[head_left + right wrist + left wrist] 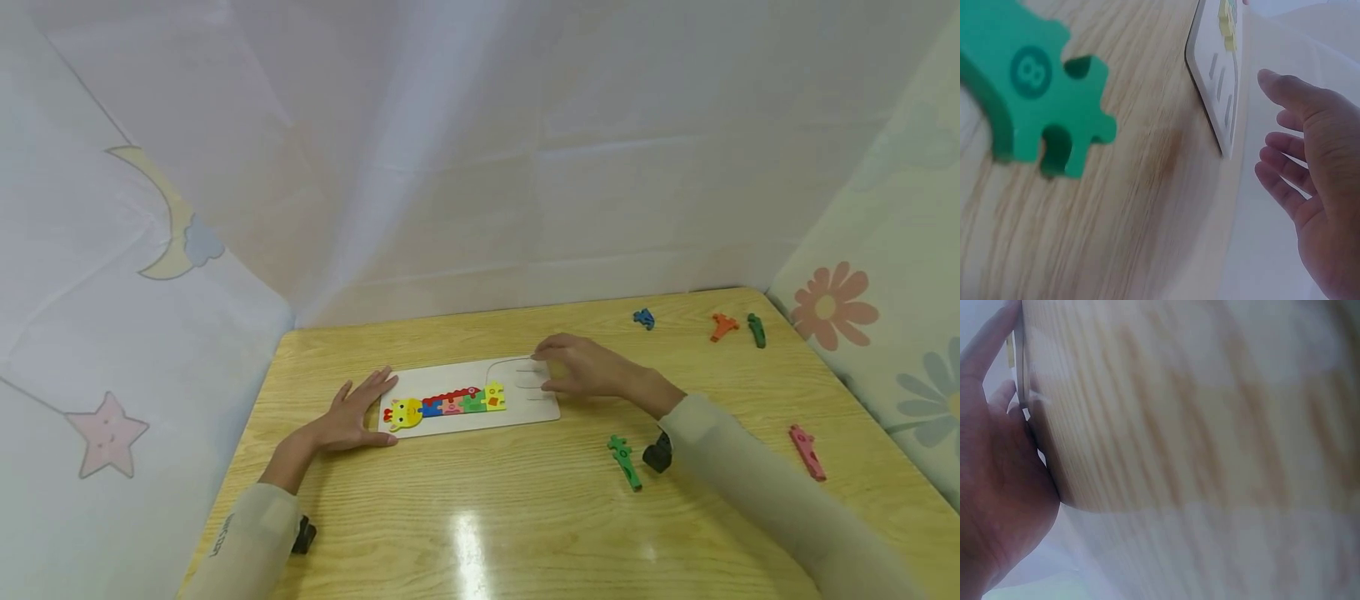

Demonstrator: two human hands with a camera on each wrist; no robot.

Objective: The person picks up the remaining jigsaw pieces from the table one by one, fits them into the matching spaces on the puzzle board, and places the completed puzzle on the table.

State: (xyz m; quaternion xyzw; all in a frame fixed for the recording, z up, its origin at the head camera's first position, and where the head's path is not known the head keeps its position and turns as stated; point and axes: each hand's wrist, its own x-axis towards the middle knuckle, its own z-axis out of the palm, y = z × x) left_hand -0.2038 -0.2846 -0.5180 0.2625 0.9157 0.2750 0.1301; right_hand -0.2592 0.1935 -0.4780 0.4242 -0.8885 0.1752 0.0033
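A pale puzzle board (442,379) lies flat on the wooden table. Along its left and middle part sits a joined giraffe: a yellow head piece (406,414), then blue, pink and green neck pieces with a red mane, and a yellow piece (495,397) at the right. Bare board with printed outlines shows beyond it. My left hand (348,421) rests at the board's left end, thumb and fingers spread along its edges. Over the right end is my right hand (588,367); the right wrist view shows its fingers loosely bent, holding nothing.
A green puzzle piece (624,462) marked 8 lies below my right forearm. Farther right are a pink piece (807,452), a blue piece (643,318), an orange piece (723,327) and a dark green piece (757,331). Fabric walls surround the table.
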